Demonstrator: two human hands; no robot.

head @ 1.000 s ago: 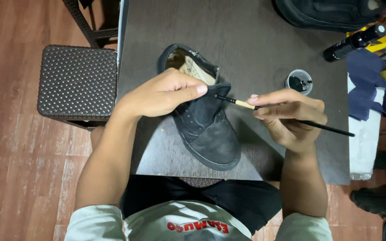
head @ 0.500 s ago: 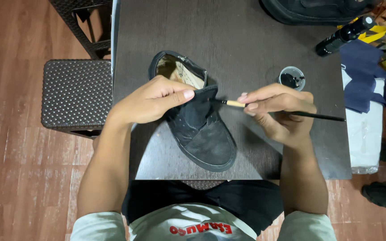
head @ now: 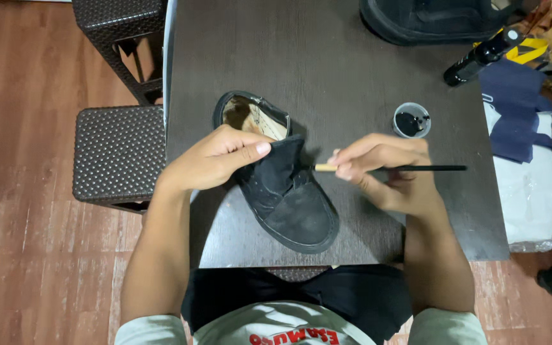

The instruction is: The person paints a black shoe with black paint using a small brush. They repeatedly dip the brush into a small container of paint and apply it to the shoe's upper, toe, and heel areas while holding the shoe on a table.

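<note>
On the bench: a dark bench (head: 352, 76) carries a black ankle shoe (head: 285, 198) lying near the front edge, toe toward the person, its opening with a tan lining turned away
Left hand: the left hand (head: 215, 160) is closed around the shoe's upper at the ankle, thumb laid over the black tongue flap, fingers curled on the far side; it has firm hold of the shoe
Right hand: the right hand (head: 388, 172) is pinched shut on a thin brush (head: 416, 168); fingers bunched near the pale ferrule end; the black handle sticks out to the right
Brush tip: pointed at the shoe's side just beside the tongue; whether it touches cannot be told
Small pot: a round open pot of black liquid (head: 411, 120) stands beyond the right hand, apart from it
Far corner: a black bottle (head: 480, 57) lies tilted near a blue cloth (head: 519, 121)
Left of bench: a woven dark stool (head: 119, 156) on the wooden floor (head: 27, 191)
</note>
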